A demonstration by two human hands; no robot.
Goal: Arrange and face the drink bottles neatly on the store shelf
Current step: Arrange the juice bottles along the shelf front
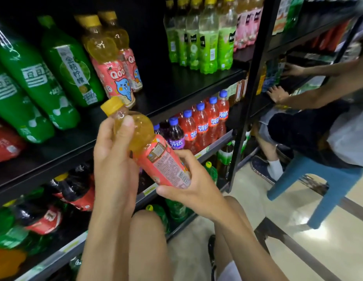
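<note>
A yellow-capped juice bottle with a pink label [156, 157] is tilted in front of the black shelf [188, 98], its cap up and to the left and its barcode side facing me. My left hand [113, 151] grips its neck and upper body. My right hand [188, 185] grips its lower end. Two matching pink-label bottles [115, 78] stand on the shelf just behind, their cartoon fronts facing out. Green soda bottles [34, 82] stand to their left.
A bare stretch of shelf lies right of the pink-label bottles, before several lime-green bottles [205, 43]. Red and purple soda bottles [201, 124] fill the shelf below. At the right another person [318, 126] on a blue stool [326, 183] reaches into the neighbouring shelf.
</note>
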